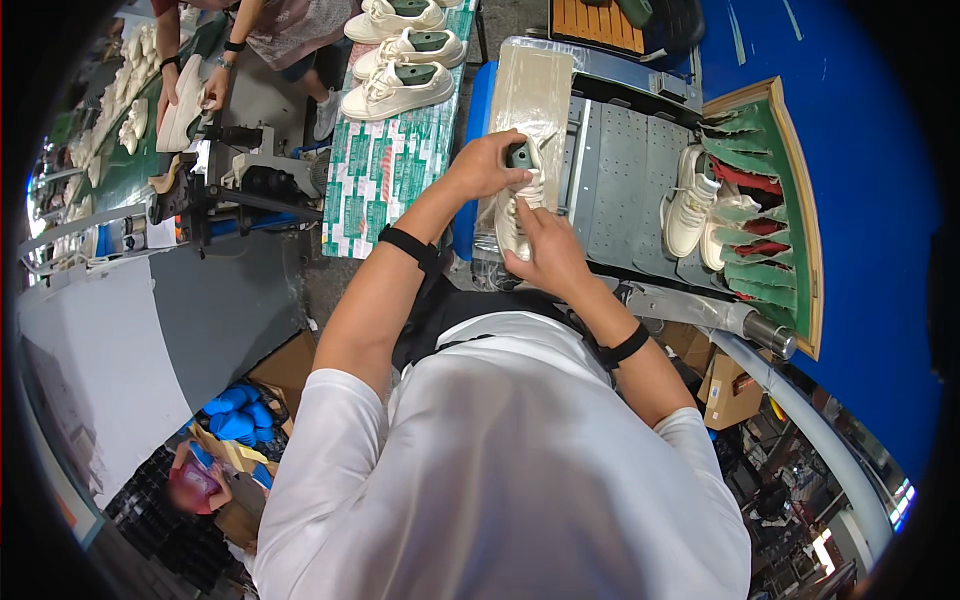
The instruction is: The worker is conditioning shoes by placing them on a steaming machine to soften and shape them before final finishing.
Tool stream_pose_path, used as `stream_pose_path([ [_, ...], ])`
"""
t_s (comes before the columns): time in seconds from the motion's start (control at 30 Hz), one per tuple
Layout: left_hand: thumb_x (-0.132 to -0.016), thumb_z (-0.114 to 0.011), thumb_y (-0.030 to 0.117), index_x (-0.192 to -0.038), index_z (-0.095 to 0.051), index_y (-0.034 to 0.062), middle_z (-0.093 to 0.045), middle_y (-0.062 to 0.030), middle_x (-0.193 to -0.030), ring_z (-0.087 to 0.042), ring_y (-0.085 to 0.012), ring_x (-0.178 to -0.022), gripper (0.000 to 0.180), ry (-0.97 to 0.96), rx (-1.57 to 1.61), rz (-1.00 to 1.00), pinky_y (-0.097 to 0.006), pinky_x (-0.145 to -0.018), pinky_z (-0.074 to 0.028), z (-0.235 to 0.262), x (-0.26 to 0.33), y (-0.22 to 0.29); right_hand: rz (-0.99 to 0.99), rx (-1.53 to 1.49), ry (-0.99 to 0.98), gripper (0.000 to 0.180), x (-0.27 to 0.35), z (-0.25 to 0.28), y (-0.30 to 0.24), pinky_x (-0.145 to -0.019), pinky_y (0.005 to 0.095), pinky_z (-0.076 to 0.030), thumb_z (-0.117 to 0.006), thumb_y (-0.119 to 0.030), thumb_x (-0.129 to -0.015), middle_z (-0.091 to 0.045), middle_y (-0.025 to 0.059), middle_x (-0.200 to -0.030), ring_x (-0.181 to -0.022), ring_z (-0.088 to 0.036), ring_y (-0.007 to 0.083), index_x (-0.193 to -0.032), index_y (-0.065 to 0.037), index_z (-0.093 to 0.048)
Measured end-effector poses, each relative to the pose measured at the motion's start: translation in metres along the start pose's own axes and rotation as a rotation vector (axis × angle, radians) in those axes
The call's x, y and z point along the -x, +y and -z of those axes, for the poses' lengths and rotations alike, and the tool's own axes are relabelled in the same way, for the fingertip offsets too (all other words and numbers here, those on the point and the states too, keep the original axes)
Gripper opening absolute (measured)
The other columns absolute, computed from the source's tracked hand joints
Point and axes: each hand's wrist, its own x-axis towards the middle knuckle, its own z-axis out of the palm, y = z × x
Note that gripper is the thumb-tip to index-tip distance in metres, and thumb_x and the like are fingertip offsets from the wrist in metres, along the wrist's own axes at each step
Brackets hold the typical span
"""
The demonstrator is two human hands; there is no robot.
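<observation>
A cream lace-up sneaker (510, 232) with a green last inside it rests on the tape-covered ledge (530, 85) in front of me, its toe toward my body. My left hand (488, 168) grips the shoe around its heel and collar, thumb across the opening. Lower down, my right hand (550, 250) closes on the front part, with a finger at the laces and the thumb near the toe. The sole is hidden from view.
Right of the ledge runs a conveyor of grey perforated plates (625, 180). Two cream shoes (690, 205) stand there by a blue machine's opening with ragged green flaps (765, 270). Several sneakers (400, 90) line a patterned board at left. A co-worker's hands (190, 105) hold another shoe.
</observation>
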Motion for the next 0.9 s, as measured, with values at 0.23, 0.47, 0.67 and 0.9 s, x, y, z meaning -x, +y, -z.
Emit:
stream_pose_path([
  [0.23,-0.078,-0.094,0.034,-0.135,-0.073,0.0081,-0.074,-0.0222,-0.130,-0.072,-0.0395,-0.118,0.066,0.049,-0.060,0.023,-0.042,-0.104,-0.056,0.000,-0.001,-0.007,-0.096,-0.599,-0.366,0.080,0.010,-0.008,-0.054,-0.092,0.0447,-0.056,-0.083,-0.033,-0.085,-0.069,0.0227,-0.109,-0.102,-0.069,0.0395,-0.150,0.005,-0.057],
  [0.47,-0.083,-0.092,0.038,-0.152,-0.060,0.0093,-0.067,-0.0191,-0.149,-0.068,-0.0366,-0.132,0.081,-0.017,-0.112,0.058,-0.042,-0.113,-0.052,-0.006,0.009,0.001,-0.260,-0.283,0.038,0.081,0.010,0.028,-0.004,-0.097,0.0483,-0.053,-0.080,-0.028,-0.082,-0.068,0.0245,-0.112,-0.106,-0.068,0.0411,-0.149,0.011,-0.054],
  [0.67,-0.083,-0.092,0.036,-0.150,-0.062,0.0100,-0.069,-0.0180,-0.145,-0.068,-0.0368,-0.132,0.078,0.111,-0.076,0.031,-0.042,-0.112,-0.053,-0.019,0.007,-0.008,-0.159,0.021,-0.087,0.082,0.025,0.041,0.013,-0.100,0.0518,-0.049,-0.081,-0.031,-0.080,-0.069,0.0246,-0.115,-0.108,-0.066,0.0413,-0.147,0.009,-0.056],
  [0.9,-0.078,-0.093,0.037,-0.143,-0.067,0.0066,-0.067,-0.0184,-0.148,-0.069,-0.0354,-0.130,0.076,0.097,0.023,0.093,-0.040,-0.112,-0.052,-0.014,0.010,-0.011,-0.444,-0.111,-0.226,0.083,0.092,0.077,0.013,-0.100,0.0506,-0.053,-0.080,-0.029,-0.080,-0.070,0.0279,-0.115,-0.109,-0.068,0.0438,-0.148,0.011,-0.055],
])
